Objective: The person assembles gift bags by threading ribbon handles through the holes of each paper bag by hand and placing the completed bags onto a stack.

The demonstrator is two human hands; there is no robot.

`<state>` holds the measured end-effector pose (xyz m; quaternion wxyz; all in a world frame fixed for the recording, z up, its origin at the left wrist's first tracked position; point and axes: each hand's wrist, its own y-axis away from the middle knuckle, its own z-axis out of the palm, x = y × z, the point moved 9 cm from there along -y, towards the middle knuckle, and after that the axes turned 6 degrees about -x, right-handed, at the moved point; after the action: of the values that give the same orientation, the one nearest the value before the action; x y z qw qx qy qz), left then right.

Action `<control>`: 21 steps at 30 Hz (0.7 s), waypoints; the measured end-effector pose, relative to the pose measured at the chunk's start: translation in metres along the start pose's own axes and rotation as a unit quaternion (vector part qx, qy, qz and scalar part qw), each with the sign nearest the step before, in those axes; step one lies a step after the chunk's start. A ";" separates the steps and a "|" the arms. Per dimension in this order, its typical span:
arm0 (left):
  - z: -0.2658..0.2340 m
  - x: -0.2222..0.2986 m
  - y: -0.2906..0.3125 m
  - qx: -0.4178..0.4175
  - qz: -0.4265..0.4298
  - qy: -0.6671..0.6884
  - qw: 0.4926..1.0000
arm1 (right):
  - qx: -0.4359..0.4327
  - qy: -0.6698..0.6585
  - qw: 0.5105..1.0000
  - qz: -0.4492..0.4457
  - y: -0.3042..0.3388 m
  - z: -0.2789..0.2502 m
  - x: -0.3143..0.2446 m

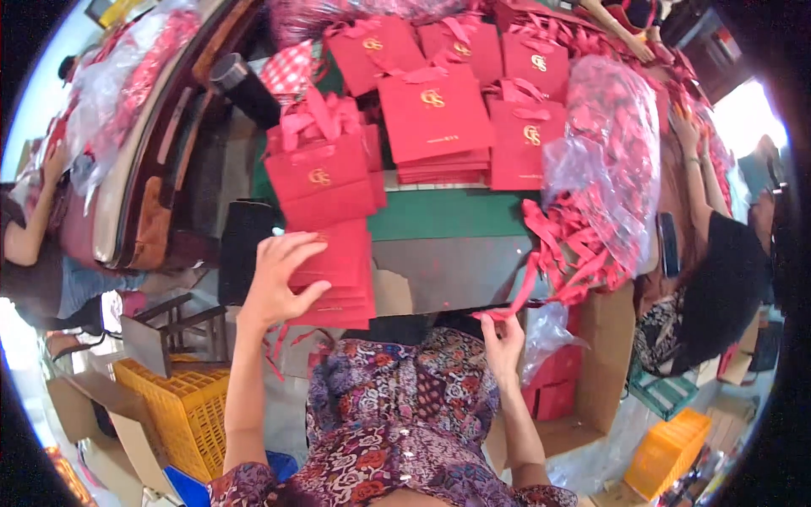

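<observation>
My left hand (283, 275) is open, its thumb and fingers spread over the left edge of a stack of flat red paper bags (342, 262) at the table's near edge. Whether the fingertips touch the top bag I cannot tell. My right hand (503, 342) is closed in a pinch on the end of a red ribbon (525, 287). The ribbon runs up to a loose heap of red ribbons (583, 245), which spills from a clear plastic bag (612, 127) on the right of the table.
Finished-looking red gift bags (435, 114) with ribbon handles lie in piles at the back. A dark tumbler (245, 89) stands back left. Below the table are an open cardboard box (608, 363) on the right and a yellow crate (182, 414) on the left. Other people work at both sides.
</observation>
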<state>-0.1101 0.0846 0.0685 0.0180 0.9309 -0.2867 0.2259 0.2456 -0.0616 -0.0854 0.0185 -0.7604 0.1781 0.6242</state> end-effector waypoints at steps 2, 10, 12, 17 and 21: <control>-0.001 -0.001 0.004 -0.026 -0.004 0.024 0.999 | -0.023 -0.011 0.999 -0.033 -0.002 0.006 -0.024; 0.006 -0.005 0.015 -0.004 -0.010 0.037 0.999 | -0.025 -0.098 0.988 -0.119 -0.069 0.043 -0.085; -0.003 -0.002 0.013 0.027 -0.008 0.038 0.999 | -0.034 0.010 0.996 -0.080 -0.082 0.046 -0.084; -0.044 0.011 0.000 0.102 -0.010 0.018 0.995 | -0.037 0.274 0.955 -0.106 -0.079 0.042 -0.101; -0.062 0.010 -0.005 0.108 -0.014 0.020 0.994 | -0.044 0.318 0.940 -0.111 -0.064 0.037 -0.114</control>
<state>-0.1253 0.0935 0.1293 -0.0739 0.9265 -0.2475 0.2736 0.2115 0.0353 0.0028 -0.0032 -0.9344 0.0611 0.3510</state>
